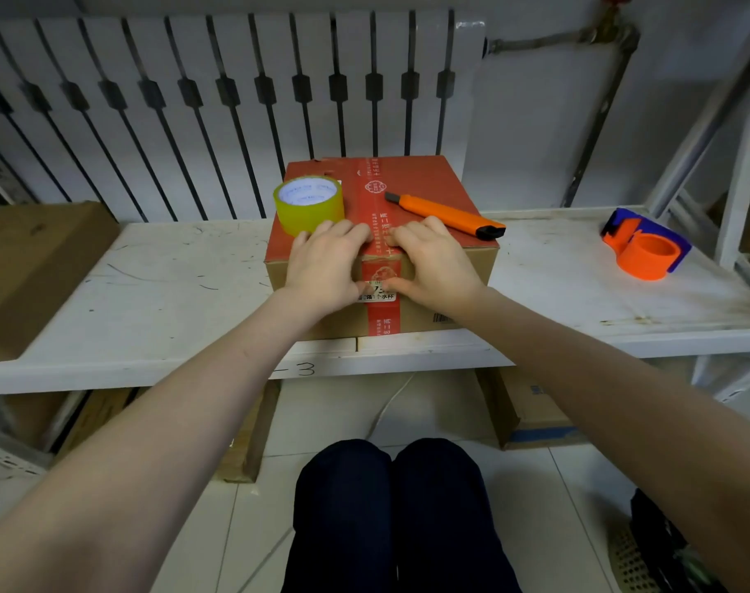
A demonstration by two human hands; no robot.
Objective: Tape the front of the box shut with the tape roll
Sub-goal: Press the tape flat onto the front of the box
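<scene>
A cardboard box [454, 181] with a red printed top stands on the white shelf [159, 301], its front face toward me. A red tape strip [382, 310] runs down the middle of the top and over the front. My left hand [328, 267] and my right hand [435, 261] lie over the box's front top edge, one on each side of the strip. Fingers rest on the top and thumbs press the front face. A yellow-green tape roll [308, 205] sits on the box's left top. Neither hand holds it.
An orange utility knife [446, 216] lies on the box's right top. An orange and blue tape dispenser [647, 246] sits on the shelf at right. A brown carton [31, 267] lies at the left. A white radiator [219, 100] stands behind. More cartons sit below the shelf.
</scene>
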